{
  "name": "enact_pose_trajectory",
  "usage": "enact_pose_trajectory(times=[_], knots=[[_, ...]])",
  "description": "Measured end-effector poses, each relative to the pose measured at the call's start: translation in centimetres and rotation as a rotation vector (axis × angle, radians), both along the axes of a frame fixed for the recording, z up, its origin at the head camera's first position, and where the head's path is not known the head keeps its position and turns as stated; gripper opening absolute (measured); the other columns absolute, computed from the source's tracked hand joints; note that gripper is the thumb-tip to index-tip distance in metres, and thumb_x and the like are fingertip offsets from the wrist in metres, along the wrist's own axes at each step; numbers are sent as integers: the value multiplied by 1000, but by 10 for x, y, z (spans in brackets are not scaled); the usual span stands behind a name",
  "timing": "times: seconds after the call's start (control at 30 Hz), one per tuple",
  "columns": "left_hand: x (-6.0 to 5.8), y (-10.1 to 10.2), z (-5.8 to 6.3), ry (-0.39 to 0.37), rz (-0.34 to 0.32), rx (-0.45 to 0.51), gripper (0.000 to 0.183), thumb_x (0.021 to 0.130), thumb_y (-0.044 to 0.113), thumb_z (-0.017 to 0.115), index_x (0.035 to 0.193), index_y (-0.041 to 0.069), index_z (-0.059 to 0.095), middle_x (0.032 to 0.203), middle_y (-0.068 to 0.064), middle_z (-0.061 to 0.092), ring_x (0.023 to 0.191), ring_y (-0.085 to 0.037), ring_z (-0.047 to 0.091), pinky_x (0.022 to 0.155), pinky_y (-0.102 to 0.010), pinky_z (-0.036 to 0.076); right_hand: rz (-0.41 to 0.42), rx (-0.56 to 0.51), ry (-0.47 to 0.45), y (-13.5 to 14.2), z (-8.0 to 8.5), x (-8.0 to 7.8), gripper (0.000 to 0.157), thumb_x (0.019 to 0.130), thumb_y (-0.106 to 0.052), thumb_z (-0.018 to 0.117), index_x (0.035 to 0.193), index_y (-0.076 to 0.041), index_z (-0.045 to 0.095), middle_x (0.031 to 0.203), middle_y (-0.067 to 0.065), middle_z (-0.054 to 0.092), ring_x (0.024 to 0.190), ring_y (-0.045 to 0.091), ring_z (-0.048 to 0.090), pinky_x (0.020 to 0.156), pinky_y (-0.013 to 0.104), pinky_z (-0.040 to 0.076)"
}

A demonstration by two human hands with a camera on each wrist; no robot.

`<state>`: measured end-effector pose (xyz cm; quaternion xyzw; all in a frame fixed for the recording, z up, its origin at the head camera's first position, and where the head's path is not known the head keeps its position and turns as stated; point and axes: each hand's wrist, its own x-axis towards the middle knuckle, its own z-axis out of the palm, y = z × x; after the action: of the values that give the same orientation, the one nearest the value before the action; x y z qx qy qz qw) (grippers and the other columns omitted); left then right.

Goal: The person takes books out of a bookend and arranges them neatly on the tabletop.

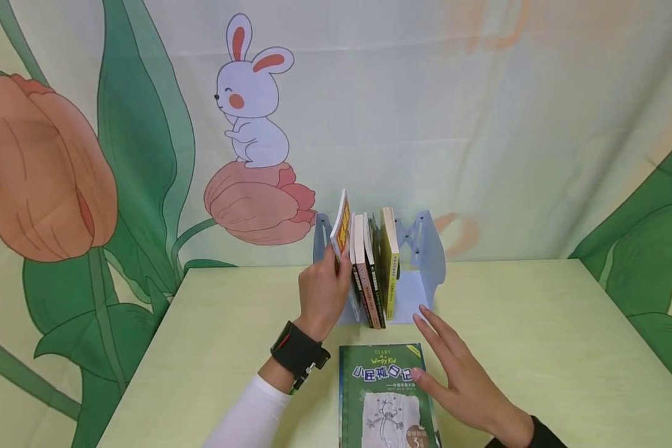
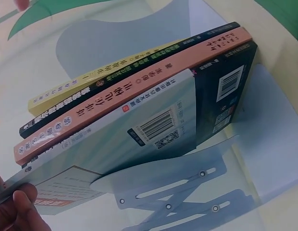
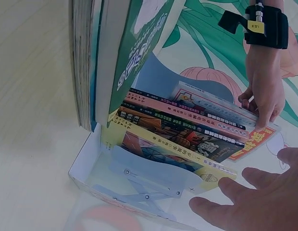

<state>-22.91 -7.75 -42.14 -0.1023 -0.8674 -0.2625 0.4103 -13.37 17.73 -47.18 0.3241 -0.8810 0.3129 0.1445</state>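
Green book (image 1: 388, 398) lies flat, right grip (image 1: 462, 376) spread, left grip (image 1: 322, 289) pinching slim, pale-spined book (image 1: 341, 227).

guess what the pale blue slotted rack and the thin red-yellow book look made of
Pale blue slotted rack: probably matte painted metal, given thin sheet sides and round fasteners; plastic possible. Thin red-yellow book: paper, smooth printed cover; pale edge suggests pages.

The person reaches forward with the left hand (image 1: 323, 289), its thumb and fingers curled in a pinch, while the right hand (image 1: 463, 379) hovers nearer the body, fingers straight and spread, thumb apart.
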Motion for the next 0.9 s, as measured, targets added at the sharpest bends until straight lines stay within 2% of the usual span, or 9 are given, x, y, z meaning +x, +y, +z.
enact_pose_trajectory(times=[0.43,0.9], knots=[[0,2,15,17,8,29,26,101,23,50,87,3,57,52,0,44,41,-10,34,43,-22,21,2,5,-21,0,3,0,83,90,-29,68,158,-25,20,165,1,18,149,29,27,105,63,36],[-2,1,24,32,17,47,25,102,22,50,90,2,59,53,-2,47,42,-12,36,44,-23,21,0,3,-37,0,5,1,82,91,-30,67,158,-25,20,165,2,18,148,30,26,104,65,36]])
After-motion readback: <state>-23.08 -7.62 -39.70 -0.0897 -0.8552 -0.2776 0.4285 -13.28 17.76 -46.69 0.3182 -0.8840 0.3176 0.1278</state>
